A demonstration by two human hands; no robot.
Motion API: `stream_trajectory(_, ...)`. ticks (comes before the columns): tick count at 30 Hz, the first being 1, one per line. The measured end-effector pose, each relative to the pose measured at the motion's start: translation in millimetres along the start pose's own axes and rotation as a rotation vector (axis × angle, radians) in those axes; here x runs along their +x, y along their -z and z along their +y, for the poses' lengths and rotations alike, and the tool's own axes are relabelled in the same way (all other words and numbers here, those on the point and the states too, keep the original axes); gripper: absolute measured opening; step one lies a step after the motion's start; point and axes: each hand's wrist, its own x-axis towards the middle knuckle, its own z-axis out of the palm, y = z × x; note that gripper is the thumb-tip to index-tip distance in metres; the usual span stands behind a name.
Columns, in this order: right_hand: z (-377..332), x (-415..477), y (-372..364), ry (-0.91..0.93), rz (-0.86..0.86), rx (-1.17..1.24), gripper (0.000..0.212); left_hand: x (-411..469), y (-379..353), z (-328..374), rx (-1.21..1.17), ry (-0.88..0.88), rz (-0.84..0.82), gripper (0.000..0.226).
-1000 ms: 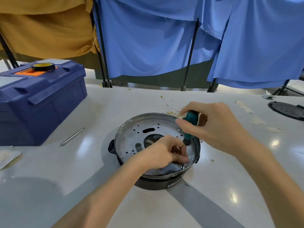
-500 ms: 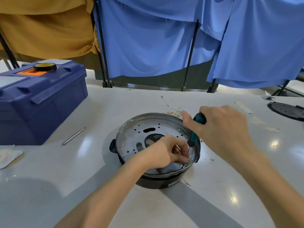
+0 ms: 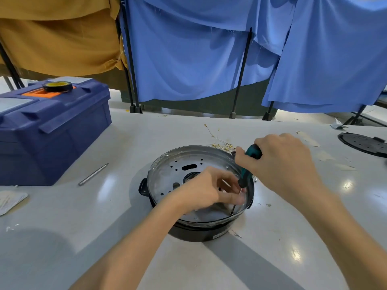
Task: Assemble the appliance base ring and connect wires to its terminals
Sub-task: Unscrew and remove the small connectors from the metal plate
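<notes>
A round appliance base [image 3: 167, 164] with a shiny metal plate, full of holes, and a black outer ring sits on the white table. My right hand [image 3: 280, 164] grips a teal-and-black screwdriver [image 3: 248, 164], its shaft slanting down to the plate's front right edge. My left hand [image 3: 209, 189] lies inside the base, fingers pinching the screwdriver's thin shaft just above the tip. A bundle of thin wires with brass terminals [image 3: 219, 143] lies on the table just behind the base.
A dark blue toolbox [image 3: 52, 130] with a roll of tape [image 3: 57, 86] on top stands at the left. A metal rod [image 3: 93, 174] lies beside it. A black round cover [image 3: 364, 143] sits at the far right. Blue and tan cloths hang behind.
My right hand has shifted to the right and down, tipping the screwdriver steeper, its tip now at the plate's front right edge. My left hand stays inside the base.
</notes>
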Motion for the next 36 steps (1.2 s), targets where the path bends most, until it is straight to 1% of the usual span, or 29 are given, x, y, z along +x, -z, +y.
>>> stream_trajectory(2, -3, -5, 0, 0.0, 0.09, -0.099, 0.062, 0, -1, 7, -0.073, -0.035, 0.019, 0.02)
stream_trajectory(4, -3, -6, 3, 0.005, 0.157, -0.129, 0.067, 2, -7, 12, -0.103, -0.083, 0.074, 0.022)
stream_trajectory(6, 3, -5, 4, 0.002, 0.1, -0.133, 0.069, 4, -13, 17, -0.168, -0.126, 0.138, 0.017)
stream_trajectory(8, 14, -2, 6, 0.016, -0.068, 0.006, 0.072, 3, -16, 17, -0.233, -0.162, 0.148, 0.011)
stream_trajectory(9, 19, 0, 9, 0.044, -0.149, 0.135, 0.066, 2, -15, 17, -0.259, -0.164, 0.146, 0.012)
stream_trajectory(10, 22, 1, 14, 0.076, -0.201, 0.271, 0.053, 1, -14, 15, -0.27, -0.158, 0.142, 0.015)
stream_trajectory(11, 24, 2, 15, 0.122, -0.215, 0.366, 0.04, 1, -13, 14, -0.264, -0.15, 0.137, 0.017)
stream_trajectory(13, 25, 4, 13, 0.193, -0.195, 0.443, 0.017, 0, -14, 13, -0.242, -0.14, 0.118, 0.021)
stream_trajectory(14, 24, 4, 11, 0.197, -0.181, 0.455, 0.015, 0, -15, 13, -0.241, -0.138, 0.107, 0.021)
stream_trajectory(16, 20, 2, 8, 0.185, -0.139, 0.426, 0.025, -1, -15, 12, -0.287, -0.135, 0.108, 0.02)
stream_trajectory(18, 16, -4, 6, 0.175, -0.059, 0.339, 0.035, -3, -13, 9, -0.329, -0.139, 0.124, 0.017)
stream_trajectory(21, 6, -12, 4, 0.179, 0.012, 0.182, 0.055, -6, -13, 7, -0.311, -0.149, 0.08, 0.025)
stream_trajectory(24, 0, -11, 3, 0.135, 0.06, -0.021, 0.059, -6, -14, 7, -0.329, -0.145, 0.05, 0.015)
stream_trajectory(25, -1, -9, 4, 0.122, 0.053, -0.027, 0.061, -7, -14, 7, -0.319, -0.143, 0.04, 0.013)
stream_trajectory(26, 0, -7, 6, 0.124, 0.019, 0.031, 0.063, -8, -13, 8, -0.313, -0.144, 0.029, 0.014)
stream_trajectory(27, 3, -6, 6, 0.143, -0.043, 0.15, 0.062, -9, -11, 8, -0.311, -0.145, 0.018, 0.018)
stream_trajectory(28, 7, -5, 7, 0.168, -0.105, 0.285, 0.056, -10, -10, 8, -0.306, -0.141, 0.008, 0.022)
stream_trajectory(29, 10, -5, 6, 0.198, -0.138, 0.387, 0.044, -11, -8, 8, -0.3, -0.133, -0.003, 0.026)
stream_trajectory(30, 11, -5, 5, 0.217, -0.146, 0.447, 0.034, -12, -8, 8, -0.301, -0.127, -0.012, 0.027)
stream_trajectory(31, 12, -5, 3, 0.212, -0.139, 0.474, 0.03, -12, -8, 9, -0.304, -0.127, -0.011, 0.024)
stream_trajectory(32, 11, -6, 1, 0.192, -0.119, 0.478, 0.031, -11, -9, 10, -0.304, -0.132, 0.001, 0.022)
stream_trajectory(34, 6, -7, -3, 0.139, -0.07, 0.43, 0.042, -9, -13, 11, -0.301, -0.138, 0.044, 0.02)
stream_trajectory(36, 1, -9, -5, 0.071, -0.005, 0.238, 0.051, -6, -17, 12, -0.312, -0.127, 0.044, 0.015)
